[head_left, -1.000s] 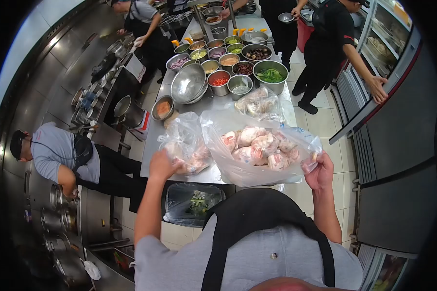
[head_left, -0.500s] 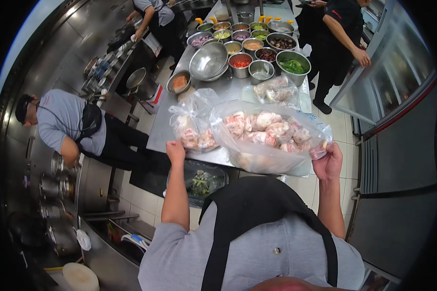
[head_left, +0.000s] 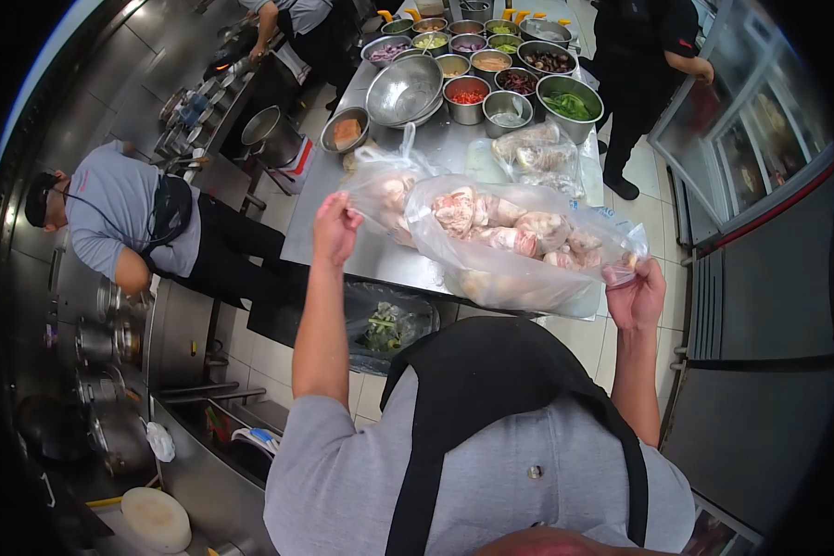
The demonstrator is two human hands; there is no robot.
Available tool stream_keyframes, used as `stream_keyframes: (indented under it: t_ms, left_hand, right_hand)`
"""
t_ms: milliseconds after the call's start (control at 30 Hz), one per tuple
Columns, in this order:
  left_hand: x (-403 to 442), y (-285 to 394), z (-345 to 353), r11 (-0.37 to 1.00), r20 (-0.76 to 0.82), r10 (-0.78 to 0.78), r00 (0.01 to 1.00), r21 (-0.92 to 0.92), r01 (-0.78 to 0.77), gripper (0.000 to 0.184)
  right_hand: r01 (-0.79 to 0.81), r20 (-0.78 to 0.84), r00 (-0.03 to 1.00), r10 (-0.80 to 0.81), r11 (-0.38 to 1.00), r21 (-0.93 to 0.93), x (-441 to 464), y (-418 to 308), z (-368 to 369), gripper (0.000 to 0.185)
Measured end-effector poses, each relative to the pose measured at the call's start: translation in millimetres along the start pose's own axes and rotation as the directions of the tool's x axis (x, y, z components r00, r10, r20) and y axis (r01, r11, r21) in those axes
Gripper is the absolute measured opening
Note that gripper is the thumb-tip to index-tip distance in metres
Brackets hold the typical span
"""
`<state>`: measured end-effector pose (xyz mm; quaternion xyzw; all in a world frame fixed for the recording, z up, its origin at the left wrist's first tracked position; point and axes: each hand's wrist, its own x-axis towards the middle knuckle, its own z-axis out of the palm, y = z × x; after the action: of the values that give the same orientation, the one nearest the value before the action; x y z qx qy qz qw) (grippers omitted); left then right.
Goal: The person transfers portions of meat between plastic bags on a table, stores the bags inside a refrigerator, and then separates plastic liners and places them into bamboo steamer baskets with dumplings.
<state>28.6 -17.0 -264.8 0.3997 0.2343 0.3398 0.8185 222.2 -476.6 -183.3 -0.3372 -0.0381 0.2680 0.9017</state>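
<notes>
My left hand (head_left: 335, 227) is closed on the left edge of a smaller clear plastic bag (head_left: 391, 185) with pale pink raw meat pieces in it. Beside it lies a large clear plastic bag (head_left: 519, 285), its mouth wide and chunks of raw meat (head_left: 500, 222) showing inside. The gathered right end of the large bag is gripped by my right hand (head_left: 638, 292). Both bags rest at the near end of the steel table (head_left: 320, 208). Behind them is another clear bag (head_left: 539, 153) of wrapped meat.
Metal bowls of chopped ingredients crowd the table's far part, among them an empty-looking large bowl (head_left: 403, 91) and one of green vegetables (head_left: 570, 105). A lined bin (head_left: 394, 329) stands below the near edge. Co-workers stand left and behind; a glass fridge door (head_left: 695, 139) hangs open at right.
My left hand has risen, drawing the smaller bag's edge up and left. The large bag and my right hand have shifted slightly right. The fridge door stands wider open.
</notes>
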Motion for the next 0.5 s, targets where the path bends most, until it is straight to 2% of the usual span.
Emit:
stream_keyframes:
  t_ms: [33, 100, 133, 167, 200, 233, 267, 300, 367, 433, 467, 500]
  left_hand:
    - [1.7, 5.9, -18.3, 1.000, 0.005, 0.002, 1.000, -0.006, -0.001, 0.006]
    - [3.2, 17.3, -82.4, 0.924, -0.047, -0.151, 0.987, 0.348, 0.158, 0.005]
    - [3.5, 16.6, -103.5, 0.924, -0.038, -0.150, 0.988, 0.350, 0.154, 0.005]
    - [1.8, 15.3, -123.8, 0.460, -0.119, -0.024, 0.993, 0.880, 0.116, 0.005]
    - [1.4, 14.7, -133.6, -0.239, -0.096, 0.126, 0.987, 0.963, 0.124, 0.008]
    - [4.0, 16.3, -117.0, -0.238, -0.093, 0.128, 0.987, 0.964, 0.122, 0.008]
    - [2.1, 19.4, -75.5, -0.182, 0.178, 0.309, 0.934, 0.975, -0.126, 0.013]
    - [-1.6, 19.9, -35.6, -0.171, 0.402, 0.483, 0.778, 0.914, -0.367, 0.019]
    - [9.1, 12.9, 30.4, 0.012, 0.491, 0.391, 0.778, 0.843, -0.538, 0.021]
    - [55.6, -6.1, 38.3, -0.025, 0.487, 0.020, 0.873, 0.873, -0.486, 0.026]
    - [71.1, -16.1, 37.1, -0.022, 0.492, 0.022, 0.870, 0.870, -0.492, 0.026]
    - [83.9, -27.6, 35.7, -0.204, 0.372, -0.114, 0.921, 0.898, -0.389, 0.032]
  right_hand:
    - [0.006, 0.002, 1.000, -0.006, 1.000, -0.004, -1.0, -1.1, 1.9, 0.015]
    - [0.026, -0.004, 1.000, -0.026, 1.000, -0.003, -6.8, -2.8, 8.1, 0.015]
    - [0.036, -0.004, 0.999, -0.036, 0.999, -0.001, -8.8, -3.7, 10.7, 0.015]
    - [0.031, -0.031, 0.999, -0.032, 0.999, -0.008, -11.5, -3.8, 13.5, 0.015]
    - [0.023, -0.060, 0.998, -0.024, 1.000, -0.016, -13.1, -3.6, 15.7, 0.015]
    - [0.026, -0.057, 0.998, -0.027, 1.000, -0.016, -11.6, -3.6, 17.8, 0.015]
    - [0.031, -0.093, 0.995, -0.033, 0.999, -0.026, -10.6, -3.1, 19.3, 0.015]
    - [0.029, -0.131, 0.991, -0.034, 0.999, -0.040, -11.7, -2.3, 20.1, 0.015]
    - [0.023, -0.096, 0.995, -0.028, 0.998, -0.055, -10.0, -2.6, 19.5, 0.016]
    - [0.024, -0.060, 0.998, -0.028, 0.998, -0.065, -7.3, -2.0, 13.7, 0.016]
    - [0.032, -0.050, 0.998, -0.034, 0.998, -0.055, -4.7, -0.2, 7.7, 0.016]
    - [0.040, -0.044, 0.998, -0.042, 0.998, -0.043, -4.7, -0.2, 4.2, 0.015]
